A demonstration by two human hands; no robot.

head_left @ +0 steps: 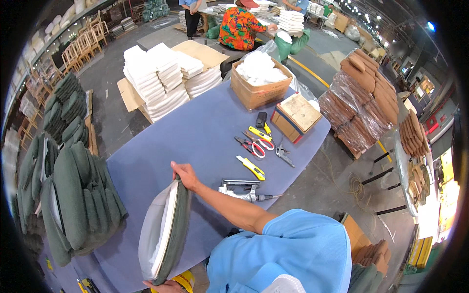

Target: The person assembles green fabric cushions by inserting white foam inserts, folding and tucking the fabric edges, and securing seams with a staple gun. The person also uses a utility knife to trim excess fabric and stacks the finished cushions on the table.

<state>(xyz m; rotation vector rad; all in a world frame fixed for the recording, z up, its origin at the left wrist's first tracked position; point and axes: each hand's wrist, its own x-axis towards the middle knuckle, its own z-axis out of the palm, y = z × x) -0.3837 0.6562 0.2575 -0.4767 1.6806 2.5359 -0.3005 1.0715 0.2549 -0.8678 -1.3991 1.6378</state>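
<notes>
Green cushion (177, 229) up on its edge, over the table's (195, 141) near side: right hand (183, 176) pinching the top end, left hand (165, 287) cupping the bottom. It looks filled, yet a white strip shows between cover and pale backing, so closing up seems left to do. More green cushions (78, 200) crowd alongside. Farther off, a carton (259, 96) brims with white stuffing (259, 68); beside it, a smaller box (288, 124), contents hidden.

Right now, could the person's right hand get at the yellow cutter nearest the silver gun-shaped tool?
Probably yes: only bare table lies between the right hand and the yellow cutter, though that hand would likely have to let go of the green cushion first.
</notes>
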